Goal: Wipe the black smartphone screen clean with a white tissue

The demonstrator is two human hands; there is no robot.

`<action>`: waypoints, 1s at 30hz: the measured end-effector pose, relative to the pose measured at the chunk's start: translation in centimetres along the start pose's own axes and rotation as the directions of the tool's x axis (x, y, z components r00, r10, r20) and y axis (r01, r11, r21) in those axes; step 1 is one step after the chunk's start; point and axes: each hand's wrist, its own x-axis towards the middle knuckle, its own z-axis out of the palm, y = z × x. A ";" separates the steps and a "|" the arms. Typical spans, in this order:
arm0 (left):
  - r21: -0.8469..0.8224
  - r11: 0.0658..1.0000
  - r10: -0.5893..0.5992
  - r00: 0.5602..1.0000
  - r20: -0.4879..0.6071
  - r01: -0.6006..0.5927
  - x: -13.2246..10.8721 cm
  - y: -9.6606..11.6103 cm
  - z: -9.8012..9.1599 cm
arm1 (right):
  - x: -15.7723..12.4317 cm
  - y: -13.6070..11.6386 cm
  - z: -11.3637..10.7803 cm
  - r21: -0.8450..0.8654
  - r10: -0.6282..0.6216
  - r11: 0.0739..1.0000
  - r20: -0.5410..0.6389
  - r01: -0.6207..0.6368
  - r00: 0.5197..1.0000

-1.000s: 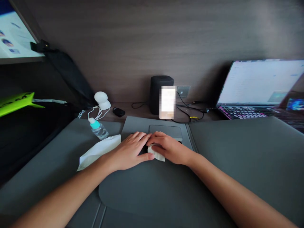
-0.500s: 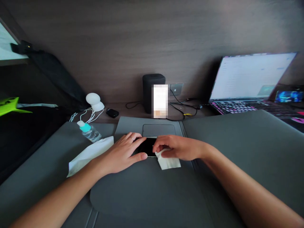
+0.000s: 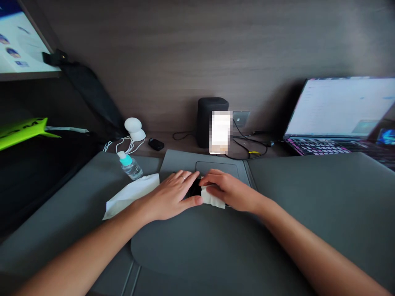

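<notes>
A black phone (image 3: 195, 188) lies flat on the grey desk mat (image 3: 197, 246), mostly covered by both hands. My left hand (image 3: 173, 195) rests on its left side, fingers and thumb pressed against its edges. My right hand (image 3: 230, 191) presses a small folded white wipe (image 3: 212, 198) onto the phone's right part, fingers closed over the wipe.
A larger white tissue (image 3: 129, 195) lies left of my left hand, with a small clear bottle with a teal cap (image 3: 130, 165) behind it. Further back stand a black speaker (image 3: 207, 121), a white earphone holder with cables (image 3: 134, 130) and an open laptop (image 3: 342, 119) at the right.
My right hand with the wipe has slid left across the phone, from its right end back toward the middle, covering more of the screen. My left hand stays on the phone.
</notes>
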 end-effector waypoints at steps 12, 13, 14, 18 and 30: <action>-0.004 0.999 0.054 0.999 0.003 -0.054 0.3 0.2 -0.1 | -0.3 -1.0 -0.1 0.080 -0.162 0.985 0.112 0.154 0.980; -0.005 0.999 0.051 0.999 0.006 -0.051 0.3 0.2 -0.2 | -0.6 -0.9 -0.6 0.109 -0.159 0.984 0.154 0.143 0.975; -0.004 0.999 0.047 0.999 0.006 -0.047 0.3 0.2 -0.2 | -1.0 -0.7 -1.2 0.136 -0.150 0.983 0.203 0.124 0.968; -0.001 0.999 0.037 0.999 0.014 -0.037 0.3 0.2 -0.1 | -2.4 0.5 -3.7 0.204 -0.023 0.977 0.387 -0.062 0.922; -0.003 1.000 0.002 1.000 0.011 -0.002 -0.1 0.1 -0.1 | -1.3 0.7 -2.1 0.113 0.019 0.993 0.157 -0.037 0.987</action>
